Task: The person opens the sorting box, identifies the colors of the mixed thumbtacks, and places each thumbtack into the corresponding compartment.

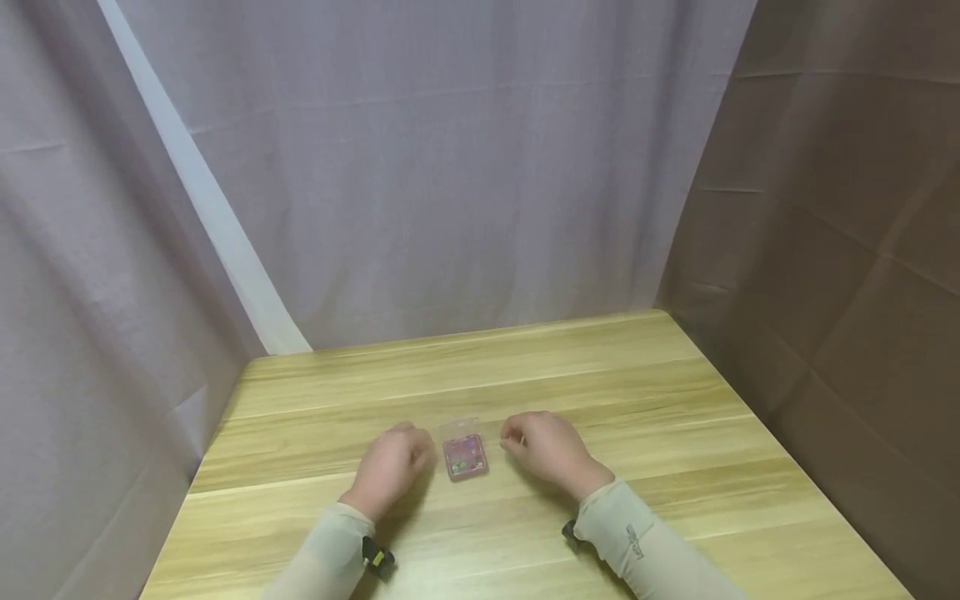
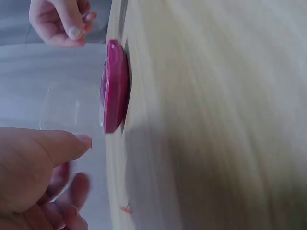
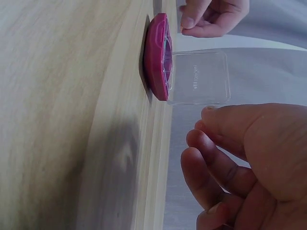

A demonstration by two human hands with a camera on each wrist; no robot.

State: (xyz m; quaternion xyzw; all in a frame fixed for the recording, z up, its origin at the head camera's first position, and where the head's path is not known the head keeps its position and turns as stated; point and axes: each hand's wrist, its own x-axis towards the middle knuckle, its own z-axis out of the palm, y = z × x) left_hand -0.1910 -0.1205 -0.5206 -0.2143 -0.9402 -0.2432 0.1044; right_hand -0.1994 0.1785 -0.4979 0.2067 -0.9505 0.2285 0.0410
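A small pink case (image 1: pixel 466 458) lies on the table between the two hands, with several small green and pale bits inside. Its clear lid (image 3: pixel 201 79) stands raised on the far side. Just left of the case is my left hand (image 1: pixel 393 465), thumb forward and fingers loosely bent, with nothing visible in it. My right hand (image 1: pixel 547 446) hovers to the right of the case. Its thumb tip lies close to the index fingertip and the other fingers are loosely curled; no object shows there.
A tiny orange bit (image 2: pixel 125 209) lies on the table near the left hand. The wood-grain table (image 1: pixel 600 375) meets grey curtains (image 1: pixel 480 167) at the back and a brown curtain (image 1: pixel 847 208) on the right. Dark straps circle both sleeves.
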